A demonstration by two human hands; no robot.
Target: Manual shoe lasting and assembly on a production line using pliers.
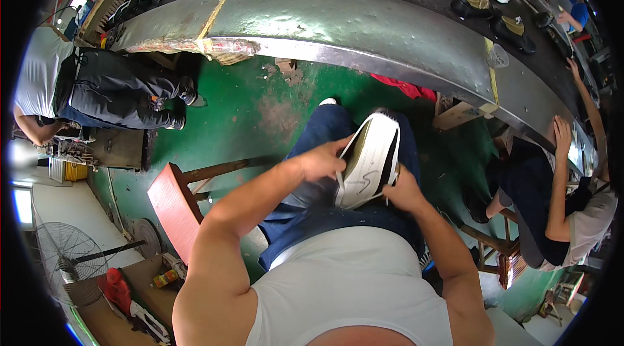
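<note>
A shoe upper [372, 151], with a whitish underside face toward me and a dark scrawled line near its close end, lies lengthwise over my thighs. Dark gaps run along its two long sides, inside a pale edge. My left hand [321, 161] is closed on the left edge, and a short pale cord or strip hangs by its fingertips. On the right, my right hand [405, 191] is closed in a pinch at the lower edge, also next to a thin pale end. Exactly what lies between the fingers is partly hidden.
Ahead runs a metal-edged conveyor bench [364, 17] carrying shoes [474, 4]. A red stool [174, 206] stands at left, beyond it a fan [65, 261]. One person [110, 86] stands far left; another person [552, 209] sits at right, hand on the bench edge.
</note>
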